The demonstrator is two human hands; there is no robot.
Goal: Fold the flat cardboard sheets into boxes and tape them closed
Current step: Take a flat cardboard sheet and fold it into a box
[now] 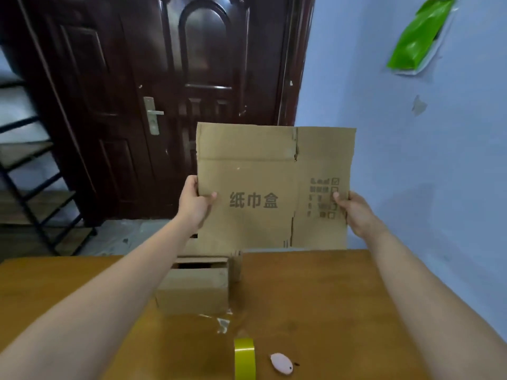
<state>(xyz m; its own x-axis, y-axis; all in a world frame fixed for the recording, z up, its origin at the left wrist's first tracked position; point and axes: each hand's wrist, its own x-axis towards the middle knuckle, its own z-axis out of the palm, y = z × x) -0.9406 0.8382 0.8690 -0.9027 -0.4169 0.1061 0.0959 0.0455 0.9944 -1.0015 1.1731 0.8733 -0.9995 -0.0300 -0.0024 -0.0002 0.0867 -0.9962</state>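
A flat brown cardboard sheet [274, 185] with printed characters is held upright in the air above the table's far edge. My left hand [193, 202] grips its left edge, thumb on the front. My right hand [354, 212] grips its right edge, thumb over the printed checkboxes. A folded cardboard box [194, 289] lies on the wooden table [329, 297] below the sheet, its far side open. A yellow tape roll [245, 357] stands on edge near the front of the table.
A small pink object [281, 363] lies right of the tape roll. A scrap of clear tape [222, 323] sticks to the table by the box. Behind stand a dark door [164, 91], a black shelf rack [30, 187] at left, and a blue wall [425, 160].
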